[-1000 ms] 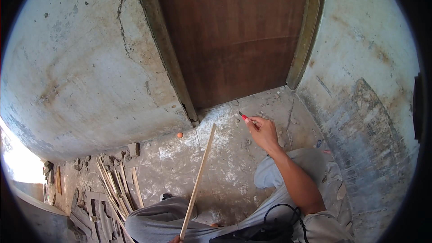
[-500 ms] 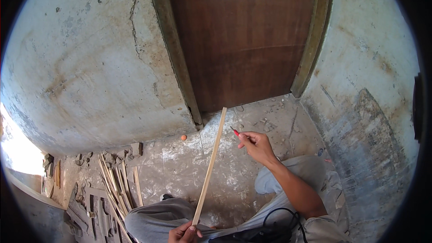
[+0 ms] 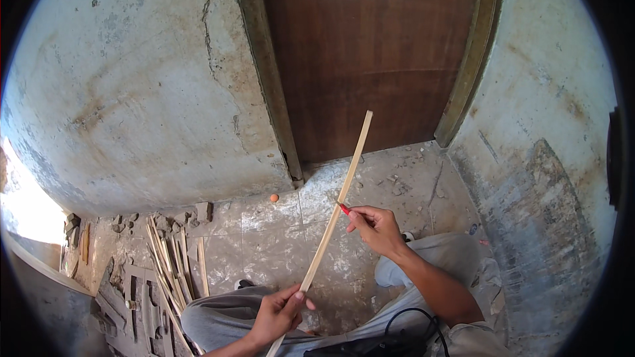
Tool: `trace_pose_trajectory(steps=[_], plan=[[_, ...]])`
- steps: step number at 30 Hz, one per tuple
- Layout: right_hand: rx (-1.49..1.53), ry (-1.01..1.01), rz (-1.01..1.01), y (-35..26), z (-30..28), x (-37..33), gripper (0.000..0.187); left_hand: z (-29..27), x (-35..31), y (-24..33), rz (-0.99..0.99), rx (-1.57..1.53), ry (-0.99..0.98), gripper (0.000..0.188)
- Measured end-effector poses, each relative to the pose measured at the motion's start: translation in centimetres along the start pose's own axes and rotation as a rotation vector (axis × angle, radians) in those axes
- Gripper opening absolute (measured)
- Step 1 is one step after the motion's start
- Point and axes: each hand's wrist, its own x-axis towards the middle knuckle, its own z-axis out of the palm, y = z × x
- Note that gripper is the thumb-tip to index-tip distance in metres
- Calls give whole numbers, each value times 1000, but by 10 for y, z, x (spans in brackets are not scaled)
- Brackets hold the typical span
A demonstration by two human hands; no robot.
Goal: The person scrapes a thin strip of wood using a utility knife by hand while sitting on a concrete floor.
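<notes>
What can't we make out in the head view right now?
All in the head view:
Wooden strip: near end cut off by the lower edge.
Red tool: rear hidden by the right hand; tip too small to confirm contact.
Black item on lap: cut off by the lower edge.
Bright patch: detail lost to glare.

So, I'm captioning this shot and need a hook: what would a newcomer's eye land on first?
Probably the long pale wooden strip, slanting up from the left hand through the view's middle. Next, the small red tool in the right hand, its tip at the strip. Behind them, at the top, stands a broad brown door.
</notes>
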Motion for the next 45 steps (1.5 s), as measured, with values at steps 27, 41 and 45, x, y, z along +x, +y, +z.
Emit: trace_pose_trajectory(steps=[27,41,45], plan=[[243,24,290,7,8,5,29,-7,66,-10,-142,-26,-148,32],[-573,-103,-455,5,26,-23,38,-11,66,11,-94,-169,-28,38],[-586,-109,-473,10,28,-23,37,-12,65,5,-33,-108,-40,42]])
